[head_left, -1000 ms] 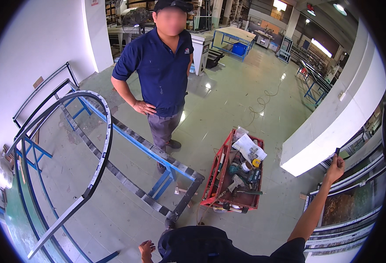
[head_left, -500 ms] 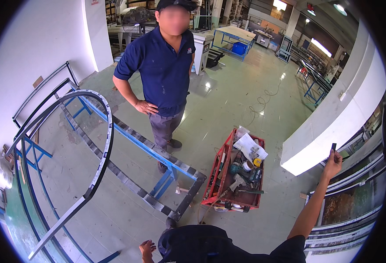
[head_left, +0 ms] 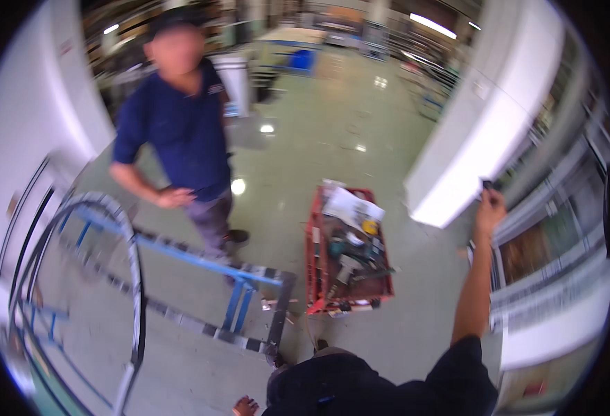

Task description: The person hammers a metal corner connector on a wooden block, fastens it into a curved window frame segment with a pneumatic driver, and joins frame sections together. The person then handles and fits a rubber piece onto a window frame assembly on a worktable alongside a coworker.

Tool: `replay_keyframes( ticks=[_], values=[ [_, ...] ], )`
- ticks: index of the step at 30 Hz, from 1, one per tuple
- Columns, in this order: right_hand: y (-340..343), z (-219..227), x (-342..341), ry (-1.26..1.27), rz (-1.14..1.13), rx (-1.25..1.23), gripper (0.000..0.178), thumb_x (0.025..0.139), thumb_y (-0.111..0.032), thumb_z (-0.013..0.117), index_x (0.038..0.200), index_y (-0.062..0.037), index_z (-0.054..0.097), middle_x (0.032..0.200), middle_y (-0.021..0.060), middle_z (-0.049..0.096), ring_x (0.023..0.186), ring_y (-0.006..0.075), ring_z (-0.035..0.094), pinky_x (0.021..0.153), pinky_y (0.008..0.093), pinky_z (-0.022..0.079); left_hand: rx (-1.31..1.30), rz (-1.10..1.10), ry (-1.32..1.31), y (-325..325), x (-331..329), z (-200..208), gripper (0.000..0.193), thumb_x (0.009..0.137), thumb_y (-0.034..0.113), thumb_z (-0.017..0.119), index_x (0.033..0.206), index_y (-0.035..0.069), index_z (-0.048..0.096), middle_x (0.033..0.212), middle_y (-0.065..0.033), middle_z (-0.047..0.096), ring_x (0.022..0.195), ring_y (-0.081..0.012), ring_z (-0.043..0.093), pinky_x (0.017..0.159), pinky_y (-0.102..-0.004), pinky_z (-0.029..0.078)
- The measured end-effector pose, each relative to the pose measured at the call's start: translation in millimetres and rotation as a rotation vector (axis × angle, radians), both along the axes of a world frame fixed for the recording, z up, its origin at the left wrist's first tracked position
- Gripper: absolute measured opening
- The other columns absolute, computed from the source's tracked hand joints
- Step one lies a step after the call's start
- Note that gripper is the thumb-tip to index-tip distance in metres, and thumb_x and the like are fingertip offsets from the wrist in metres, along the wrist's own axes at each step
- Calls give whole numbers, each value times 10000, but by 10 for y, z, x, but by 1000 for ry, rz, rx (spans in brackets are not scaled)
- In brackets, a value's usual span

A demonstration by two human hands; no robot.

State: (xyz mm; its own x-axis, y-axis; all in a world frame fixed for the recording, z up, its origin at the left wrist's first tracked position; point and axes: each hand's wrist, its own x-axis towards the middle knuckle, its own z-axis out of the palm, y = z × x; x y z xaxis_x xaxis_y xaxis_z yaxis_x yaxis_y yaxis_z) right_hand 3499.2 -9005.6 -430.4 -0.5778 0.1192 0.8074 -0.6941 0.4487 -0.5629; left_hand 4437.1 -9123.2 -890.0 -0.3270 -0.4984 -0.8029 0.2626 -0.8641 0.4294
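Observation:
My right arm is stretched out to the right, and my right hand (head_left: 491, 208) pinches a small dark block (head_left: 486, 184), held upright at the fingertips. The block is blurred and its kind does not show. Low by my body, my left hand (head_left: 246, 405) hangs with its fingers loosely apart and holds nothing visible. Ahead of me on the floor is a red tool cart (head_left: 313, 277) with power tools, papers and a yellow tape roll in it. To the left, a curved metal frame (head_left: 137, 277) rests at a blue trestle stand (head_left: 242, 305).
A person in a dark blue shirt (head_left: 177, 135) stands beyond the stand, hand on hip. A white pillar (head_left: 475, 132) rises at right, with stacked frames (head_left: 551, 243) beside it. Farther back is a workbench (head_left: 288, 38) with a blue bin (head_left: 302, 61) below.
My view has swung to the right, so the person, cart and pillar sit further left. My right hand still holds the small dark block out to the side.

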Motion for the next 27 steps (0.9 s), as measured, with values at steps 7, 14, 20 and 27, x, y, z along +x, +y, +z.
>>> replay_keyframes(
  ticks=[7,14,20,27],
  values=[
    [215,215,-225,-565,532,-616,352,982,-97,813,1263,63,673,1104,111,736,953,211,737,916,360,662,-123,-520,-100,-771,-856,176,522,1034,160,694,1492,-39,542,1325,-206,689,1216,-350,666,1001,-507,594],
    [1390,-123,-1537,-610,575,-608,316,1010,-32,752,1271,107,641,1106,150,731,996,261,765,946,373,669,-280,-662,-182,94,-2787,294,487,1027,160,696,1452,-35,561,1282,-201,696,1161,-340,673,957,-496,596],
    [2347,-286,-3033,-666,584,-635,329,995,3,744,1277,130,632,1128,169,743,994,269,775,944,365,664,-337,-736,-261,1523,-4520,389,457,1021,160,698,1418,-32,577,1245,-196,701,1114,-332,680,920,-487,597],
    [2673,-477,-4833,-587,582,-534,268,951,55,769,1212,45,712,1137,164,789,1037,218,772,971,330,633,-418,-852,-305,2180,-6587,495,423,1013,161,699,1378,-28,596,1202,-191,708,1059,-323,687,876,-476,599]
  ],
)
